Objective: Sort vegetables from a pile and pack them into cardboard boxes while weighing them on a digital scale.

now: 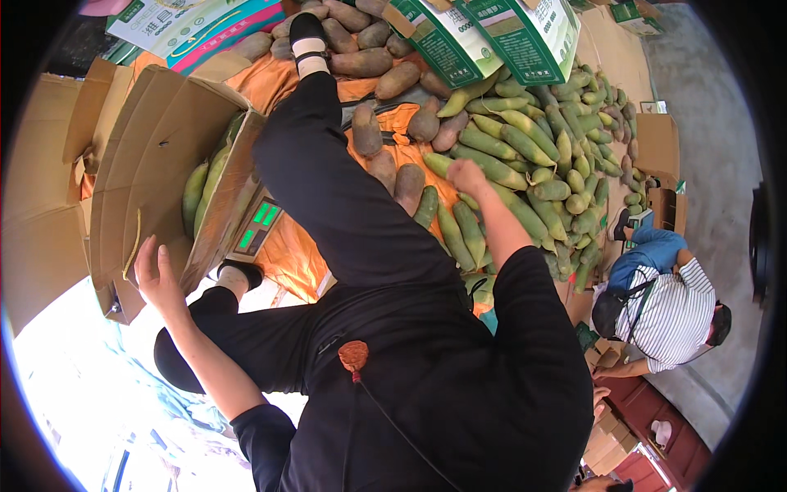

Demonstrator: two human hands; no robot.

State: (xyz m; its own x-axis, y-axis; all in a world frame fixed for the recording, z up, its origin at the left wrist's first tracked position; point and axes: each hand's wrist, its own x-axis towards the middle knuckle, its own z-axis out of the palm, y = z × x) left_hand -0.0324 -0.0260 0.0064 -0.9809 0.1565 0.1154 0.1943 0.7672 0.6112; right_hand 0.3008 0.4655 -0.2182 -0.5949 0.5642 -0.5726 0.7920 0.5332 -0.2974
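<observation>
At the near edge of a big heap of green radishes (541,135), my right hand (467,177) is closed on the end of a long green radish (438,165). On the other side, my left hand (159,281) is raised with its fingers apart and nothing in it. It is beside the lower flap of an open cardboard box (156,148). Inside that box lie a few green radishes (195,197), partly hidden by the box wall. A scale (257,227) with lit green displays shows right beside the box.
Purplish-brown roots (398,80) lie on orange sheeting (283,254) ahead. Green-and-white cartons (533,41) stand over the heap's far side. My bent legs (344,205) lie between the box and the heap. At right, a person in a striped shirt (672,316) bends over near boxes.
</observation>
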